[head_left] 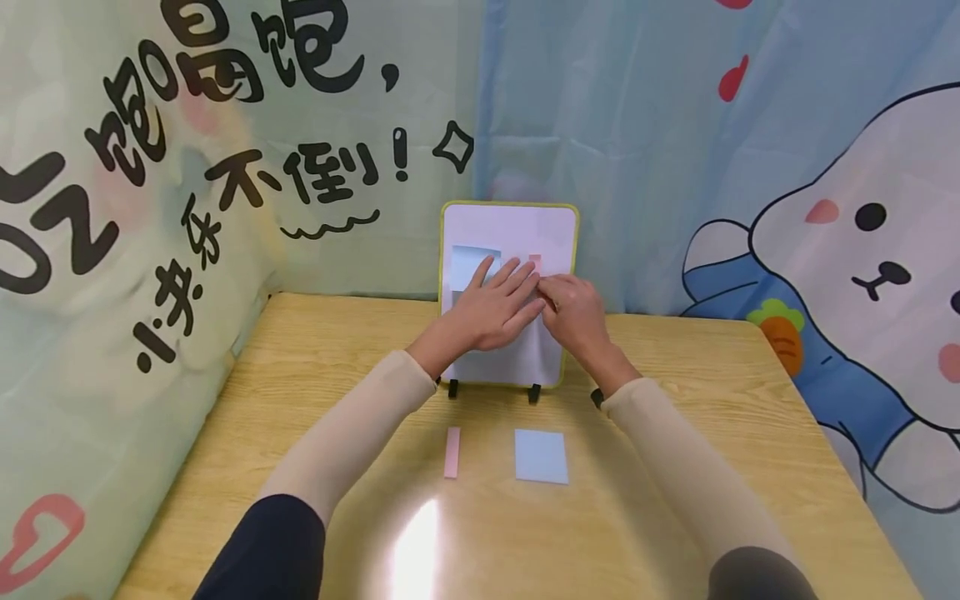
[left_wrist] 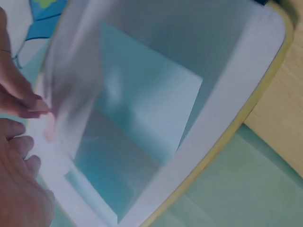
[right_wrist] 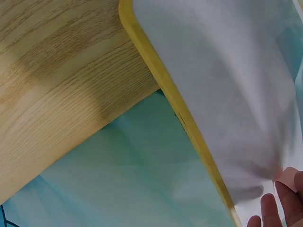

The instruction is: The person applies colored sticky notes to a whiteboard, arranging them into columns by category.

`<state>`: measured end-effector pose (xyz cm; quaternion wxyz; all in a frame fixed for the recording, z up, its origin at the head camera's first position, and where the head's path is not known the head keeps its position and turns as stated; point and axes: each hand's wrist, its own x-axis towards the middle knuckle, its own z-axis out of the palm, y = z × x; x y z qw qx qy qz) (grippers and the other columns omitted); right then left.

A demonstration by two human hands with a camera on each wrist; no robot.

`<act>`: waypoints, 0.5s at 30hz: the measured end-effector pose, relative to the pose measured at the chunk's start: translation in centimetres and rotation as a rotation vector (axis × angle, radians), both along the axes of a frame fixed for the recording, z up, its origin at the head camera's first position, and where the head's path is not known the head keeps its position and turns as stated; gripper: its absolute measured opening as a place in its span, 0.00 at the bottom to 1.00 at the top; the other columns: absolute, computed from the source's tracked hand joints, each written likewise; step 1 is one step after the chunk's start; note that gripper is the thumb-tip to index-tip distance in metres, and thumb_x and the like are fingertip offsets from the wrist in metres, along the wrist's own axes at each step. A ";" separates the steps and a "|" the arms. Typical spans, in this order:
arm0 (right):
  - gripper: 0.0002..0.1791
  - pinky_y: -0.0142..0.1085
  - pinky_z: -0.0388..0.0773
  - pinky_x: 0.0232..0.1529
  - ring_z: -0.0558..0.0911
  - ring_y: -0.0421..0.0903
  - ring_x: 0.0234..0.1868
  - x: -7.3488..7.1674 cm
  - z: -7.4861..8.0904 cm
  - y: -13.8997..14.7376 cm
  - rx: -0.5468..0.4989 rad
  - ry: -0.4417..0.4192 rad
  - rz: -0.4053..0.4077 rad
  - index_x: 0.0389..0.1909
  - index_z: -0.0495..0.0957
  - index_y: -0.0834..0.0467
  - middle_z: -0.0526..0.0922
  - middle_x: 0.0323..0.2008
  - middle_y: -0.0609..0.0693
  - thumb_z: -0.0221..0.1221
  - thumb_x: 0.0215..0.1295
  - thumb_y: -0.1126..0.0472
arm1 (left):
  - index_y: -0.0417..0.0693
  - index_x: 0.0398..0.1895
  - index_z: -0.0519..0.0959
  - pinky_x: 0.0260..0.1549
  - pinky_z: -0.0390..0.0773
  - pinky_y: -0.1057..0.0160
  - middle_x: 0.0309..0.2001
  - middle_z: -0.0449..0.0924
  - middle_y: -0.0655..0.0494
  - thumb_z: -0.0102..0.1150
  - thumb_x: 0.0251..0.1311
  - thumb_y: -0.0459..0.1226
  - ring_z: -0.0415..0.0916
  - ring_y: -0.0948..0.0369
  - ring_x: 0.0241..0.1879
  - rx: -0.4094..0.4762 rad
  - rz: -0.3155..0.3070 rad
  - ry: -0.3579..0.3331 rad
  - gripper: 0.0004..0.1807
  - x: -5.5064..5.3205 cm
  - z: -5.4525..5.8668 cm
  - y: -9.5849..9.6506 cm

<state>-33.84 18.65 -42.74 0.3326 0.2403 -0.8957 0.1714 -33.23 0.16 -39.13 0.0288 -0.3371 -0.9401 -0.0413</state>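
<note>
A whiteboard with a yellow rim (head_left: 510,225) stands upright on small black feet. My left hand (head_left: 495,315) is spread before it with straight fingers; whether the palm touches the board I cannot tell. Beside it, my right hand (head_left: 573,310) pinches a pink paper strip (right_wrist: 286,178) against or close to the board's surface. Pink paper (head_left: 535,259) shows just above the fingertips in the head view. On the board's left half are blue square notes (head_left: 468,258), partly covered by the left hand. The left wrist view shows two, an upper note (left_wrist: 147,90) and a lower one (left_wrist: 106,165) with a lifted edge.
On the wooden table (head_left: 352,333), in front of the board, lie another pink strip (head_left: 452,452) and a pale blue square note (head_left: 542,457). Behind hangs a printed curtain (head_left: 600,167) with a cartoon animal at the right.
</note>
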 end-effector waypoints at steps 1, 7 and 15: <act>0.10 0.54 0.80 0.47 0.85 0.56 0.46 0.0 0.0 0.1 -0.001 0.001 0.001 0.43 0.86 0.64 0.89 0.40 0.57 0.63 0.61 0.69 | 0.55 0.80 0.44 0.75 0.26 0.47 0.81 0.37 0.61 0.14 0.76 0.59 0.31 0.59 0.80 -0.014 -0.001 -0.004 0.35 -0.4 0.1 0.3; 0.10 0.52 0.81 0.46 0.86 0.56 0.44 -0.3 -0.1 0.0 -0.013 0.042 0.020 0.42 0.87 0.64 0.89 0.39 0.57 0.62 0.62 0.69 | 0.55 0.80 0.41 0.75 0.25 0.48 0.81 0.35 0.62 0.11 0.76 0.57 0.30 0.60 0.80 -0.109 0.021 0.002 0.35 -1.9 0.1 0.9; 0.10 0.53 0.79 0.47 0.85 0.56 0.46 0.0 -0.3 0.2 0.004 0.008 -0.018 0.42 0.87 0.63 0.89 0.39 0.56 0.65 0.59 0.69 | 0.55 0.80 0.42 0.74 0.24 0.46 0.81 0.38 0.60 0.12 0.75 0.59 0.32 0.59 0.80 -0.150 0.022 0.035 0.36 -2.6 0.5 1.7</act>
